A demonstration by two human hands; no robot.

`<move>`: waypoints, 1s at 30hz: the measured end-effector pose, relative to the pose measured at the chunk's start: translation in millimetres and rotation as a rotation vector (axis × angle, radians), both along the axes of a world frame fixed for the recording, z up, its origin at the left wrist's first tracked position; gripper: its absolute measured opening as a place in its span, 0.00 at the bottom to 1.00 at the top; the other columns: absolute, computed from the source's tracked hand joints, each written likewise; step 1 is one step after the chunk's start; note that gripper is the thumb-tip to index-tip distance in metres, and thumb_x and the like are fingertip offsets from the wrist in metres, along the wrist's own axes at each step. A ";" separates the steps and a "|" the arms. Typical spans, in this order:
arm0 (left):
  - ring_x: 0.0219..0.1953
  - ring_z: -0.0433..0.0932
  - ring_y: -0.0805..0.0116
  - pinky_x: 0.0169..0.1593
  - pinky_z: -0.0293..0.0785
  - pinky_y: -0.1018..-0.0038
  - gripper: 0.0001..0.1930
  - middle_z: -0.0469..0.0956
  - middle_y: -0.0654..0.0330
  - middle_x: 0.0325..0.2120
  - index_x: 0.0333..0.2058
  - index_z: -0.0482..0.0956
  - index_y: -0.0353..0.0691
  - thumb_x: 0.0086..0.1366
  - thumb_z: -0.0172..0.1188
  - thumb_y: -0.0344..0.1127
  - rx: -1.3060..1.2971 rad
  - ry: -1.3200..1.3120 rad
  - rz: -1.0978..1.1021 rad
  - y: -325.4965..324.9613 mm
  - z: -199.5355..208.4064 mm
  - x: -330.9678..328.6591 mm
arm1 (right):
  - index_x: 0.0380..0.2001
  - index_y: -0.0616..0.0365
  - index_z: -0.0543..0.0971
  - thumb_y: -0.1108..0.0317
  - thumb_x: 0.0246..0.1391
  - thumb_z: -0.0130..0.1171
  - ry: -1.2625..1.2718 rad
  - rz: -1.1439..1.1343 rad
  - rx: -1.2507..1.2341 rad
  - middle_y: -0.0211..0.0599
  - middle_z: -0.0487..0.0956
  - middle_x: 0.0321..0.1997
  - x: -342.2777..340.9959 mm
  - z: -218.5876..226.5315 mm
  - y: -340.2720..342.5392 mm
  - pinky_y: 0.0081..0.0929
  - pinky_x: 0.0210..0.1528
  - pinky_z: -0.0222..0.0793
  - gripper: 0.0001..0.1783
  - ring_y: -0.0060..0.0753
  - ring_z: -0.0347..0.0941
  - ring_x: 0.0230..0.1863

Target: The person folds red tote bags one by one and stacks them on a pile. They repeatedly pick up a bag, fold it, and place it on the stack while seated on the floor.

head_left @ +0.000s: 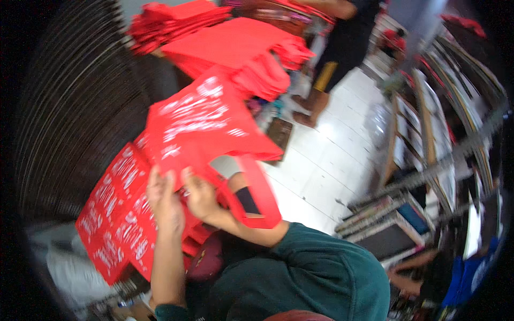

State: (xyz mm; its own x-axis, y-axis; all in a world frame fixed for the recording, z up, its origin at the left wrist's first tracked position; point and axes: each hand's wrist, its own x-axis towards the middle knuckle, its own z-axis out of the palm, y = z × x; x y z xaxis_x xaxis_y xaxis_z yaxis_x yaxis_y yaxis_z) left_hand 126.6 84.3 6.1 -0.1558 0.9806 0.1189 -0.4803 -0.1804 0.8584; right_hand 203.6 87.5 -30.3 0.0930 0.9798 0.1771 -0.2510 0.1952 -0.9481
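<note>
Before me hangs a red fabric tote bag (206, 125) with white printing, tilted, its handle loop swinging out to the right. At its near edge my left hand (165, 199) is closed, the bag's edge seemingly pinched in its fingers, which are a little blurred. Close beside it, my right hand (201, 197) grips the same edge near the base of the handle. Under and left of my hands lie several printed red bags (115, 214), overlapping one another. Part of this pile is hidden by my left forearm.
Beyond the held bag, stacked red bags (225, 45) cover a surface. A person (342, 48) in dark clothes stands barefoot on the white tiled floor (326, 160). Racks with frames (428, 123) line the right side; a ribbed dark shutter (80, 117) runs along the left.
</note>
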 end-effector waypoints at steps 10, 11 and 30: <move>0.54 0.68 0.63 0.56 0.66 0.66 0.24 0.67 0.57 0.54 0.60 0.58 0.41 0.66 0.48 0.34 -0.186 -0.180 0.164 -98.4 -23.1 -103.5 | 0.56 0.51 0.65 0.43 0.58 0.43 1.047 0.709 -0.844 0.44 0.73 0.49 62.1 -80.2 -45.7 0.41 0.54 0.65 0.30 0.44 0.71 0.49; 0.54 0.69 0.63 0.53 0.70 0.65 0.26 0.67 0.58 0.54 0.60 0.57 0.44 0.64 0.52 0.33 -0.236 -0.125 0.209 -113.3 -36.9 -114.5 | 0.55 0.50 0.66 0.41 0.56 0.44 1.030 0.766 -0.784 0.41 0.75 0.45 68.8 -90.2 -48.2 0.39 0.50 0.67 0.31 0.41 0.73 0.46; 0.42 0.75 0.75 0.32 0.78 0.81 0.29 0.69 0.61 0.51 0.63 0.53 0.43 0.64 0.49 0.28 -0.326 -0.235 -0.040 -54.6 -55.9 -127.8 | 0.34 0.61 0.77 0.59 0.57 0.53 0.042 0.584 -0.729 0.40 0.80 0.35 67.6 -60.3 53.9 0.28 0.33 0.74 0.15 0.33 0.78 0.31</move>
